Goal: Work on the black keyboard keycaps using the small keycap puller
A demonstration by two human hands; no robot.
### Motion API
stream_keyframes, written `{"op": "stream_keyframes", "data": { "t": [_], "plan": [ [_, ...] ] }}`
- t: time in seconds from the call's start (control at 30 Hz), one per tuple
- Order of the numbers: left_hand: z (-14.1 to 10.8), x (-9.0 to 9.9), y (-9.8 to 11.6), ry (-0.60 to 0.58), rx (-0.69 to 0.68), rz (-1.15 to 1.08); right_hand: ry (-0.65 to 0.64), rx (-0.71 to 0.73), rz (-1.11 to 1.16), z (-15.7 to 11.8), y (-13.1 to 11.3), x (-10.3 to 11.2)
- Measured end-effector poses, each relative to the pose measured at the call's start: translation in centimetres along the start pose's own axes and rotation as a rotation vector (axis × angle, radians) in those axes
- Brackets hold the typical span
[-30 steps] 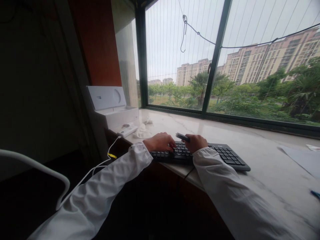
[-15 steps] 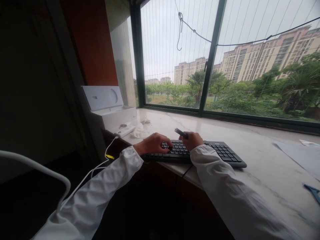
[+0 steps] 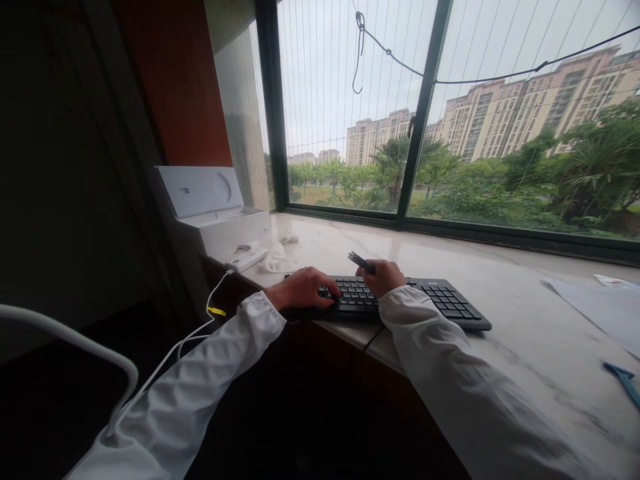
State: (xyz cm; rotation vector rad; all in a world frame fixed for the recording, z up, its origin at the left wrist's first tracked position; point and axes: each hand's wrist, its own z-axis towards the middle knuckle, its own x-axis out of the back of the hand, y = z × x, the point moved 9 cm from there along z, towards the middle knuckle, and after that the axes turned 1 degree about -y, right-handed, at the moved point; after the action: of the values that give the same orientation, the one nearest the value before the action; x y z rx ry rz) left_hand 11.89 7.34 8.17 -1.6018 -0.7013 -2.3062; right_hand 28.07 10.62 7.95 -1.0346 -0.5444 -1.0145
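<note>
A black keyboard (image 3: 445, 300) lies along the front edge of the pale marble sill. Over its left end is my left hand (image 3: 305, 289), its thumb and fingers curved around a small dark piece at the keys; what that piece is, I cannot make out. My right hand (image 3: 386, 277) is closed around a dark, slim tool (image 3: 361, 262) above the middle of the keyboard. The tool's tip points up and to the left. A thin black cable (image 3: 373, 339) hangs from the keyboard's front side.
An open white box (image 3: 225, 230) stands at the left end of the sill (image 3: 510, 287). Near it are a white power strip (image 3: 247, 258) and crumpled white material (image 3: 277, 259). Paper (image 3: 590, 307) and a blue object (image 3: 623, 381) lie at the right. White cables hang at left.
The view has shifted slightly, so the whole scene sits a little higher and further left. Both hands stay at the keyboard, and the tool remains in my right hand.
</note>
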Motion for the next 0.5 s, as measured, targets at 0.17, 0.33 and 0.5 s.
{"op": "stream_keyframes", "data": {
  "t": [0.17,0.33,0.5],
  "plan": [
    [1.0,0.0,0.0,-0.097,0.026,0.001,0.002,0.019,-0.003,0.0,-0.1,-0.1],
    [1.6,0.1,0.3,-0.181,0.035,-0.02,0.011,0.018,-0.013,0.1,0.1,-0.1],
    [1.9,0.1,0.7,-0.218,0.002,0.001,0.01,0.023,-0.027,0.1,-0.1,-0.2]
  ]
}}
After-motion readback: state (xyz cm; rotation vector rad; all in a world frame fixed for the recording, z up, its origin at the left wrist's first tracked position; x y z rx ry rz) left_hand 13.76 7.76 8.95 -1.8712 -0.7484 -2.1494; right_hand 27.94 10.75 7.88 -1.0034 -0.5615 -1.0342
